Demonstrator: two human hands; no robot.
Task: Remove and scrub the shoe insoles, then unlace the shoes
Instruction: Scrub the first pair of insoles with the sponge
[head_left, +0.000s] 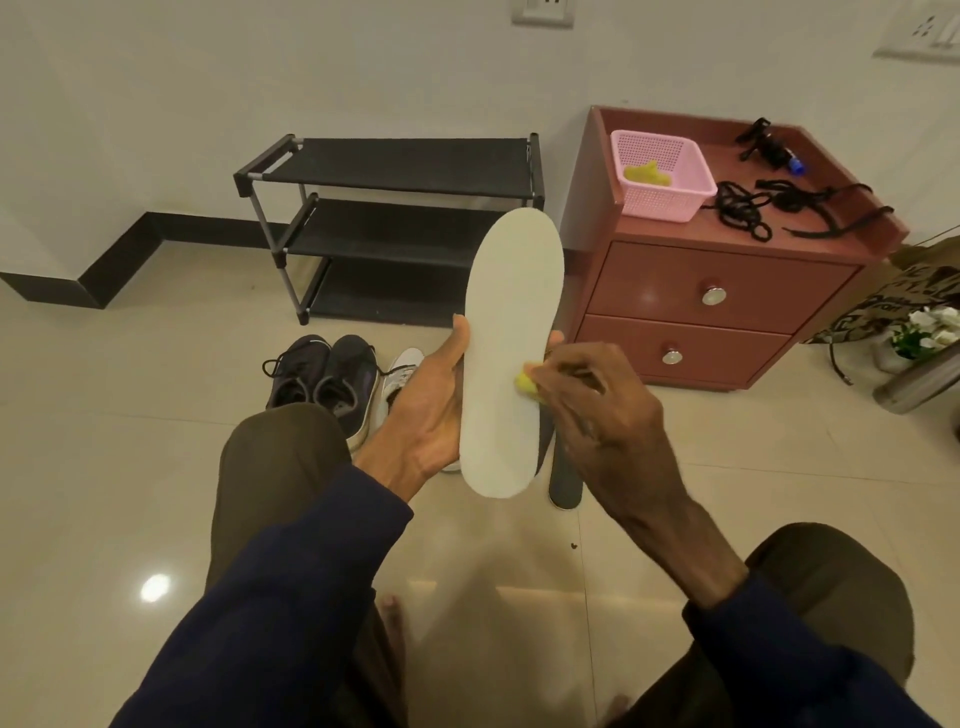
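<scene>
Two dark sleeves (291, 597) reach forward over the knees. The left hand (426, 410) holds the pale insole (511, 322) from behind, thumb on its left edge, fingers (555, 338) wrapped to the right edge. Its long axis runs away from the person, heel near, toe up and far. The right hand (597, 410) pinches a yellow sponge (524, 383) against the lower half, by the right edge. The next strokes likely run toeward, along that axis.
</scene>
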